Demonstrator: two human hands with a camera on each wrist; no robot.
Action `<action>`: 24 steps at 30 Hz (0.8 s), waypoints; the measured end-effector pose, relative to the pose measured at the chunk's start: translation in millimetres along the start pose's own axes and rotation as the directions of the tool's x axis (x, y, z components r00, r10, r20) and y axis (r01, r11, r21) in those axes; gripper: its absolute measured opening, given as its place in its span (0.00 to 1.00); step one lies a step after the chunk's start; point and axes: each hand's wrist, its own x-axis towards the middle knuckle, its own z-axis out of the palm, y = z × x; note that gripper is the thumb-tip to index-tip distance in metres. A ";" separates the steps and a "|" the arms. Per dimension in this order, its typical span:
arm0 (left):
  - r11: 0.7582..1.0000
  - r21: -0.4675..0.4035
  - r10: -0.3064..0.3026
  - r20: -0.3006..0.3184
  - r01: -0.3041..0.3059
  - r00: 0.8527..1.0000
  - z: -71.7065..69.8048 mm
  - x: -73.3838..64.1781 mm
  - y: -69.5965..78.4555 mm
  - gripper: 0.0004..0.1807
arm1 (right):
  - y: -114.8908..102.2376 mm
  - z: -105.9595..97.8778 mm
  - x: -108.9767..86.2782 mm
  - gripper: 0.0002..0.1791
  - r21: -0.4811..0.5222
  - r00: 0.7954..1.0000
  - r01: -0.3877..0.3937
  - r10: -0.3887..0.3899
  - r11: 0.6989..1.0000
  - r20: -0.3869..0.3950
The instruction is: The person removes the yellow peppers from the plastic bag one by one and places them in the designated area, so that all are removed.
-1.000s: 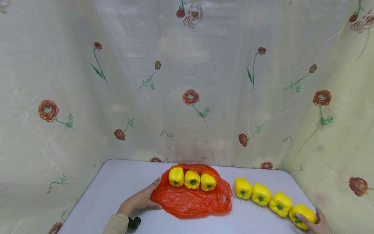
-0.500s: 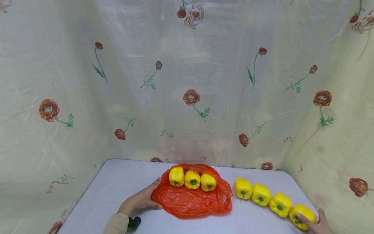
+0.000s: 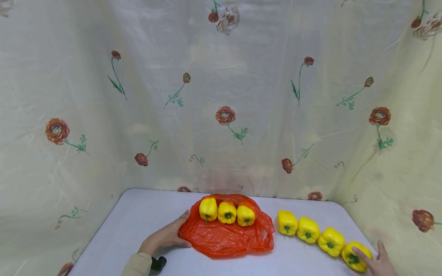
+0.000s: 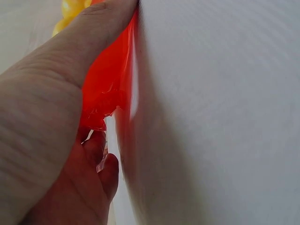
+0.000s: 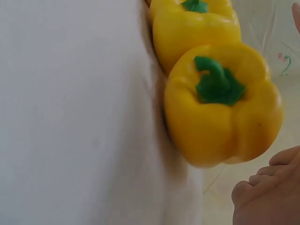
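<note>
A red plastic bag [image 3: 221, 237] lies on the table with three yellow bell peppers [image 3: 227, 212] at its mouth. My left hand [image 3: 169, 232] grips the bag's left side, thumb in front and fingers on the far side; in the left wrist view, red film [image 4: 105, 79] shows between them. On the right, several yellow bell peppers stand in a slanting row. By the nearest bell pepper [image 3: 359, 260] my right hand [image 3: 380, 264] is spread with nothing in it. The right wrist view shows this bell pepper [image 5: 225, 122] with a gap to the fingers [image 5: 267, 187].
A pale table [image 3: 134, 214] carries everything. Flower-printed curtains [image 3: 262, 145] hang behind it and at both sides. A dark object [image 3: 159, 263] is at my left wrist.
My right hand has let go of the nearest bell pepper and moved slightly right, its fingers spreading. The left hand and the bag stay put.
</note>
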 end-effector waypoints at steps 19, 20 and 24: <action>1.000 -0.001 0.012 0.003 -0.012 1.000 -0.9 -1.0 0.2 0.66 | -67.8 7.8 -35.1 0.66 -0.038 0.965 0.260 -0.262 0.965 -0.036; 1.000 -0.001 0.015 0.004 -0.015 1.000 -1.0 -0.7 -0.2 0.66 | -71.4 10.4 -36.3 0.66 -0.037 0.962 0.270 -0.271 0.962 -0.045; 1.000 -0.004 0.023 0.007 -0.023 1.000 -0.5 -0.2 -1.7 0.66 | -84.5 22.4 -39.5 0.65 -0.006 0.934 0.349 -0.348 0.937 -0.081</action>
